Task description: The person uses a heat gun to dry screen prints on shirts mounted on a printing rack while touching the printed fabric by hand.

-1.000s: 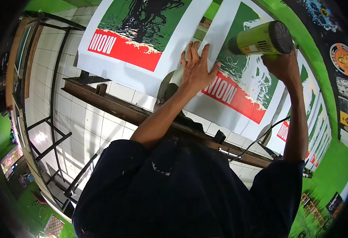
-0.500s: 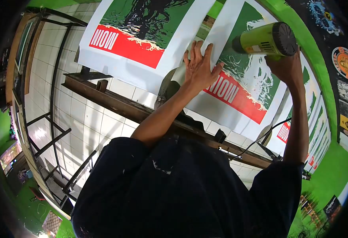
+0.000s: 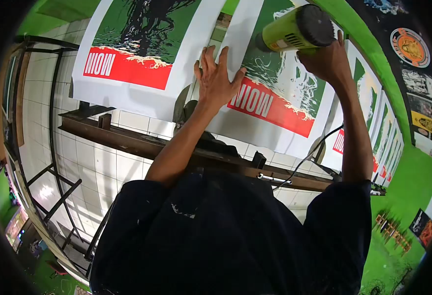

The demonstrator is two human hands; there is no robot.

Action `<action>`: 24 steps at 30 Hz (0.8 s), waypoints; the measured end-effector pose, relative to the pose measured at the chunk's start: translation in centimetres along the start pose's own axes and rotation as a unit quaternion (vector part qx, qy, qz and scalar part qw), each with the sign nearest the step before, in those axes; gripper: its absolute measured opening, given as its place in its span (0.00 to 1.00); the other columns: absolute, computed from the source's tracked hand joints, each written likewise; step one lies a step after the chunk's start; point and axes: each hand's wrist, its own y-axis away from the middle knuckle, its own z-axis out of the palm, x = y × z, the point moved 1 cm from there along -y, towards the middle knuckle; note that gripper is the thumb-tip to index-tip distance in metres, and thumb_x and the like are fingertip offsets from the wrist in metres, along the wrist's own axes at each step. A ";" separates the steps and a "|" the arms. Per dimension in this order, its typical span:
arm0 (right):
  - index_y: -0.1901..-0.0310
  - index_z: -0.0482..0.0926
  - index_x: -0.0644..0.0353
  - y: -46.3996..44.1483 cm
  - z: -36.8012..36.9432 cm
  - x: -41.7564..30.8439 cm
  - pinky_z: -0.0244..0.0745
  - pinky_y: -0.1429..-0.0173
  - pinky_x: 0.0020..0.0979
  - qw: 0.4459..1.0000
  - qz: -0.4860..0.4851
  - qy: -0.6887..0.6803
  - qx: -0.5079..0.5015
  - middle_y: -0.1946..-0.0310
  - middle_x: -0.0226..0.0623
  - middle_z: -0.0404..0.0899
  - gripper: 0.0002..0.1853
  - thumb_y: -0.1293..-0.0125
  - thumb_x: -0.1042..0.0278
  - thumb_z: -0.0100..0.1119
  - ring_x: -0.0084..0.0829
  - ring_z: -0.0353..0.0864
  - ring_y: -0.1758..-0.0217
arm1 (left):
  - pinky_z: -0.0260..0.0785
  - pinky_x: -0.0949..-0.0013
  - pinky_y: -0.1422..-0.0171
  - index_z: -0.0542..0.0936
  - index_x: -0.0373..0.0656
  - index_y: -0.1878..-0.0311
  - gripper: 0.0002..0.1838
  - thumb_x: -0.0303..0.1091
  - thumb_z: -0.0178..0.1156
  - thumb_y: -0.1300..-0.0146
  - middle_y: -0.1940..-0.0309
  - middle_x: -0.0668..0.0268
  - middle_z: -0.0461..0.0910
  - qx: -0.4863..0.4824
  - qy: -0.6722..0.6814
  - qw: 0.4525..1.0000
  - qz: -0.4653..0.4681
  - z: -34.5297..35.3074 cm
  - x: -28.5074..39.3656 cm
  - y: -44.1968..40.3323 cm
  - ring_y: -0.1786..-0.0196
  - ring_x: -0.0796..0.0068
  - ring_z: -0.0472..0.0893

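Observation:
My right hand (image 3: 329, 63) grips a green heat gun (image 3: 292, 33) with a black rear end. Its nozzle points left, above a white sheet printed in green, red and white (image 3: 280, 105). Fingers spread, my left hand (image 3: 218, 82) rests at the left edge of that same sheet, near the gap beside its neighbor. To the left lies a second printed sheet (image 3: 127, 69), with a black figure over green and a red band. A dark cord (image 3: 308, 156) hangs below my right hand; whether it joins the gun is hidden by my arm.
A rusty metal beam (image 3: 122, 143) runs below the sheets' near edges. More printed sheets (image 3: 380, 132) stretch off to the right. Black metal frames (image 3: 53, 118) stand at left over white tiles (image 3: 127, 169). Stickers and pictures (image 3: 410, 47) cover a dark panel at right.
The whole view has shifted, so sheets and hands appear farther left. The heat gun sits slightly higher in view, still over the same sheet. My left hand keeps its place at the sheet's edge.

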 end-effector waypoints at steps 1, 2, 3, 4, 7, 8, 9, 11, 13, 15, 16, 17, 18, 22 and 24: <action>0.49 0.82 0.56 -0.1 0.2 -0.1 0.56 0.23 0.56 1.000 -0.005 0.030 0.001 0.54 0.41 0.87 0.24 0.50 0.64 0.71 0.47 0.83 0.45 | 0.44 0.32 0.27 0.64 0.42 0.28 0.40 0.56 0.62 0.36 0.31 0.47 0.56 0.002 0.006 1.000 0.001 0.0 0.1 -0.1 0.24 0.40 0.53; 0.48 0.82 0.55 -0.3 0.2 -0.4 0.54 0.22 0.58 0.998 -0.008 0.059 0.003 0.54 0.41 0.87 0.24 0.50 0.63 0.71 0.47 0.83 0.45 | 0.44 0.32 0.27 0.64 0.42 0.28 0.40 0.56 0.62 0.36 0.31 0.47 0.56 0.002 0.007 1.000 0.003 -0.1 0.2 -0.2 0.24 0.40 0.53; 0.47 0.82 0.54 0.0 -0.1 -0.8 0.52 0.21 0.60 0.999 -0.013 0.028 -0.009 0.55 0.40 0.87 0.24 0.48 0.62 0.70 0.46 0.83 0.44 | 0.44 0.32 0.27 0.64 0.42 0.28 0.40 0.55 0.62 0.36 0.31 0.47 0.56 0.003 0.008 1.000 0.004 -0.1 0.3 -0.1 0.24 0.40 0.53; 0.47 0.82 0.54 0.0 -0.1 -0.9 0.52 0.21 0.60 0.999 -0.012 0.028 -0.009 0.55 0.40 0.87 0.24 0.48 0.62 0.70 0.46 0.83 0.44 | 0.43 0.32 0.27 0.64 0.42 0.28 0.39 0.55 0.62 0.36 0.31 0.47 0.56 0.003 0.009 1.000 0.003 -0.2 0.3 -0.1 0.24 0.39 0.53; 0.47 0.82 0.52 -0.3 -0.2 -1.5 0.50 0.21 0.62 0.998 -0.015 0.063 -0.003 0.55 0.39 0.87 0.23 0.47 0.62 0.70 0.45 0.82 0.42 | 0.43 0.31 0.27 0.64 0.42 0.28 0.39 0.54 0.62 0.36 0.30 0.47 0.55 0.004 0.014 1.000 -0.003 -0.4 0.2 0.2 0.24 0.39 0.53; 0.47 0.82 0.52 -0.3 -0.4 -1.7 0.50 0.21 0.62 0.998 -0.014 0.063 -0.004 0.55 0.39 0.87 0.23 0.47 0.62 0.70 0.45 0.82 0.42 | 0.43 0.31 0.27 0.64 0.42 0.28 0.39 0.53 0.62 0.36 0.30 0.47 0.55 0.003 0.015 1.000 -0.003 -0.5 0.1 0.2 0.24 0.39 0.53; 0.46 0.82 0.51 -0.2 -0.6 -1.9 0.49 0.21 0.63 0.998 -0.001 0.054 -0.031 0.54 0.39 0.87 0.23 0.46 0.61 0.70 0.44 0.83 0.43 | 0.42 0.31 0.27 0.64 0.42 0.28 0.38 0.52 0.62 0.36 0.30 0.47 0.55 0.002 0.016 1.000 -0.002 -0.7 -0.1 0.2 0.24 0.40 0.52; 0.46 0.82 0.50 0.0 -1.0 -2.3 0.48 0.21 0.64 0.995 0.024 0.035 -0.088 0.54 0.38 0.87 0.23 0.46 0.61 0.70 0.43 0.84 0.43 | 0.42 0.31 0.26 0.64 0.41 0.28 0.38 0.51 0.61 0.36 0.30 0.47 0.55 0.005 0.014 1.000 -0.005 -0.9 -0.4 0.1 0.24 0.39 0.52; 0.46 0.82 0.50 0.6 -0.3 -2.3 0.47 0.21 0.64 0.997 -0.009 0.054 -0.055 0.53 0.38 0.87 0.23 0.46 0.60 0.70 0.43 0.84 0.43 | 0.42 0.31 0.26 0.64 0.41 0.28 0.37 0.49 0.60 0.36 0.29 0.47 0.54 0.013 0.009 1.000 -0.016 -1.1 -0.6 0.2 0.24 0.39 0.52; 0.46 0.82 0.49 1.2 0.3 -2.3 0.46 0.20 0.65 0.993 -0.073 0.088 0.016 0.53 0.37 0.87 0.24 0.46 0.59 0.71 0.42 0.84 0.43 | 0.42 0.31 0.26 0.64 0.41 0.28 0.37 0.48 0.59 0.36 0.29 0.46 0.54 0.009 0.013 1.000 -0.021 -1.2 -0.6 0.2 0.24 0.38 0.51; 0.45 0.82 0.49 1.4 -0.1 -2.7 0.45 0.20 0.65 0.997 -0.059 0.051 0.005 0.52 0.36 0.86 0.24 0.46 0.60 0.71 0.43 0.84 0.43 | 0.42 0.31 0.26 0.64 0.41 0.28 0.36 0.48 0.58 0.36 0.29 0.46 0.54 0.005 0.016 1.000 -0.024 -1.3 -0.6 0.2 0.24 0.38 0.51; 0.45 0.82 0.49 1.6 -0.1 -2.9 0.45 0.20 0.65 0.997 -0.057 0.051 0.005 0.52 0.36 0.86 0.24 0.46 0.60 0.71 0.43 0.84 0.43 | 0.42 0.31 0.26 0.64 0.41 0.28 0.36 0.47 0.58 0.36 0.29 0.46 0.54 -0.001 0.019 0.999 -0.028 -1.4 -0.7 0.3 0.24 0.38 0.51; 0.45 0.82 0.49 1.8 -0.1 -3.1 0.45 0.20 0.65 0.997 -0.050 0.053 0.003 0.52 0.36 0.86 0.24 0.47 0.60 0.71 0.44 0.84 0.44 | 0.42 0.31 0.26 0.64 0.41 0.28 0.36 0.47 0.58 0.36 0.29 0.46 0.54 -0.001 0.020 0.999 -0.027 -1.4 -0.7 0.3 0.24 0.38 0.51; 0.45 0.82 0.49 2.3 0.0 -3.2 0.44 0.20 0.65 0.998 -0.039 0.047 -0.004 0.52 0.36 0.86 0.25 0.47 0.62 0.71 0.44 0.84 0.44 | 0.41 0.31 0.26 0.64 0.41 0.27 0.36 0.44 0.56 0.38 0.29 0.46 0.54 0.003 0.019 0.999 -0.029 -1.5 -1.1 0.2 0.23 0.37 0.51; 0.45 0.82 0.49 2.6 0.2 -3.2 0.43 0.20 0.66 0.999 -0.042 0.025 -0.012 0.52 0.37 0.87 0.25 0.47 0.62 0.70 0.44 0.85 0.46 | 0.41 0.31 0.26 0.64 0.41 0.27 0.36 0.44 0.56 0.38 0.29 0.46 0.54 -0.001 0.011 1.000 -0.028 -1.4 -1.2 0.3 0.23 0.38 0.50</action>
